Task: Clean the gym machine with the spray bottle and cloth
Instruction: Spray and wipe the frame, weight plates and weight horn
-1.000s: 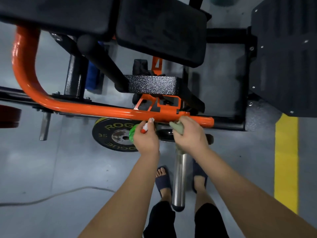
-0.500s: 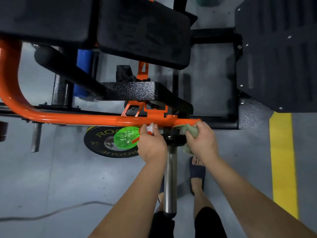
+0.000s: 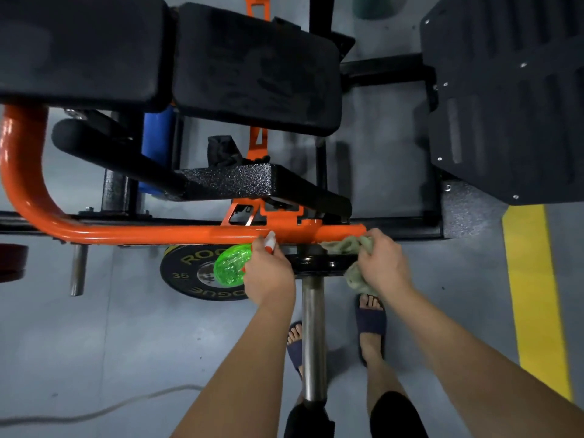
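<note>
Right now wiping at the right end of the orange bar (image 3: 158, 237) on the gym machine (image 3: 234, 181). Grips the cloth (image 3: 343, 245) bunched in the right hand (image 3: 382, 263), fingers curled round it, pressing it to the bar's end just above the black collar (image 3: 319, 263); probably bunched to make a thick pad for rubbing a round tube. Lets a tail of it hang below the hand. Holds the spray bottle (image 3: 230, 268) in the left hand (image 3: 268, 276), fingers wrapped round its neck, white-and-red nozzle up against the bar just left of the cloth, green body tipped out to the left; likely kept close for wetting the next stretch without reaching. Stands astride the steel peg (image 3: 313, 336) jutting from the collar toward the feet, presumably for squaring up to the bar.

Cannot tell about any finger on the trigger, hidden behind the hand. Cannot see the right fingertips either, buried in the cloth. Cannot judge wetness on the bar. Reads only part of the lettering on the weight plate (image 3: 186, 273) down on the floor (image 3: 94, 343) under the bar, covered by bottle and hand. Loses the black pads (image 3: 252, 67) past the top edge and the bar's bend past the left edge, both cut off
</note>
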Demonstrator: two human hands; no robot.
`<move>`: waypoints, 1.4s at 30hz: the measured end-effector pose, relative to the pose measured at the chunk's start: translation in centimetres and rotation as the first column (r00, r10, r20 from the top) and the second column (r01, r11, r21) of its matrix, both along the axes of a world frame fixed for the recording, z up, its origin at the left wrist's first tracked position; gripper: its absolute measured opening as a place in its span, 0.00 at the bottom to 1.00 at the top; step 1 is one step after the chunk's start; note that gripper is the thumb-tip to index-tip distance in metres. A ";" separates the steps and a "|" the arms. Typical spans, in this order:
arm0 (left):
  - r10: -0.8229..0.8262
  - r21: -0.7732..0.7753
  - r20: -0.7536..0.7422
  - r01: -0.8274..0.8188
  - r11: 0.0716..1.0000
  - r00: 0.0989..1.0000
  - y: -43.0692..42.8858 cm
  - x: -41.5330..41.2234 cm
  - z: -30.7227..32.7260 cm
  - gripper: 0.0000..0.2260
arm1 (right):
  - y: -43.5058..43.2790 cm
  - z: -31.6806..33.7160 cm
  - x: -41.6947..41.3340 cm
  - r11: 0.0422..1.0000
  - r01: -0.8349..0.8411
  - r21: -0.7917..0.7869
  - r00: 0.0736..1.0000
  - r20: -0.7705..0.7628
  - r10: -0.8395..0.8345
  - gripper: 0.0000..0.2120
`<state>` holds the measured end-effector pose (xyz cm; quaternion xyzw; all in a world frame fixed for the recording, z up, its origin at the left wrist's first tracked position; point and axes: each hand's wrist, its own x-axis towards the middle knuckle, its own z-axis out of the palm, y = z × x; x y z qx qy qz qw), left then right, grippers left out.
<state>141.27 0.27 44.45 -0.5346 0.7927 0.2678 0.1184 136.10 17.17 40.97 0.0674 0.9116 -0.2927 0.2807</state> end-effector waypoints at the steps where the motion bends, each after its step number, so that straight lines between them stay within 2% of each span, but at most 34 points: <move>1: 0.006 -0.003 -0.003 -0.006 1.000 1.000 0.2 -0.1 0.0 0.17 | 0.2 -0.2 0.0 1.000 -0.006 0.026 1.000 0.009 0.006 0.11; 4: 0.022 -0.007 -0.009 -0.022 1.000 1.000 0.4 0.0 -0.3 0.18 | -1.8 1.2 1.1 0.997 -0.070 -0.013 0.992 -0.102 0.068 0.09; 7: 0.020 -0.007 -0.001 -0.020 1.000 1.000 0.1 0.1 -0.6 0.19 | -4.5 3.9 2.5 0.960 -0.230 -0.159 0.957 -0.218 0.193 0.07; 9: -0.003 -0.001 0.001 0.003 1.000 1.000 -0.3 0.4 -0.7 0.19 | -5.1 4.6 2.5 0.907 -0.363 -0.211 0.918 -0.247 0.310 0.06; 11: -0.038 -0.007 0.013 0.038 0.999 0.999 -0.6 0.7 -0.8 0.18 | -4.5 3.9 1.3 0.879 -0.416 -0.233 0.903 -0.220 0.369 0.07; 13: -0.040 0.000 0.019 0.040 0.999 0.999 -0.8 0.7 -0.7 0.17 | -2.8 2.2 -0.3 0.915 -0.341 -0.214 0.937 -0.152 0.314 0.08; 15: -0.024 0.011 0.016 0.024 1.000 1.000 -0.7 0.5 -0.7 0.17 | -0.2 0.1 -1.5 0.968 -0.219 -0.126 0.975 -0.061 0.213 0.07; 18: 0.000 0.008 -0.005 0.000 1.000 1.000 -0.5 0.5 -0.7 0.17 | 2.2 -1.7 -0.2 0.985 -0.172 -0.015 0.982 0.075 0.173 0.05; 24: 0.009 -0.004 -0.032 -0.010 1.000 0.999 -0.8 0.7 -1.7 0.17 | 0.6 1.2 4.3 0.975 -0.032 -0.222 0.997 -0.079 0.014 0.13; 26: 0.012 -0.002 -0.045 -0.012 1.000 0.999 -0.9 0.8 -1.7 0.17 | -0.2 2.9 4.6 0.950 -0.077 -0.301 0.988 -0.153 0.032 0.14; 28: 0.019 -0.002 -0.066 -0.019 1.000 0.998 -1.0 0.8 -1.9 0.18 | -1.5 3.7 4.1 0.917 -0.182 -0.354 0.973 -0.197 0.117 0.13; 31: 0.075 0.025 -0.126 -0.073 0.997 0.989 -0.9 0.9 -2.0 0.17 | -3.5 3.3 2.6 0.894 -0.316 -0.319 0.941 -0.226 0.252 0.09; 35: 0.193 0.106 -0.226 -0.172 0.979 0.955 -1.4 1.4 -2.1 0.18 | -4.1 1.8 0.9 0.915 -0.257 -0.311 0.963 -0.166 0.215 0.07; 39: 0.271 0.153 -0.317 -0.233 0.960 0.909 -2.4 2.5 -2.2 0.17 | -2.3 0.8 2.7 0.884 -0.314 -0.347 0.934 -0.280 0.222 0.11; 40: 0.272 0.147 -0.339 -0.235 0.961 0.901 -2.6 2.9 -2.3 0.17 | -1.8 0.8 2.9 0.888 -0.259 -0.379 0.953 -0.251 0.171 0.13; 42: 0.264 0.139 -0.360 -0.228 0.964 0.895 -2.7 3.2 -2.4 0.18 | -0.9 1.3 2.3 0.893 -0.013 -0.450 0.998 -0.066 -0.019 0.14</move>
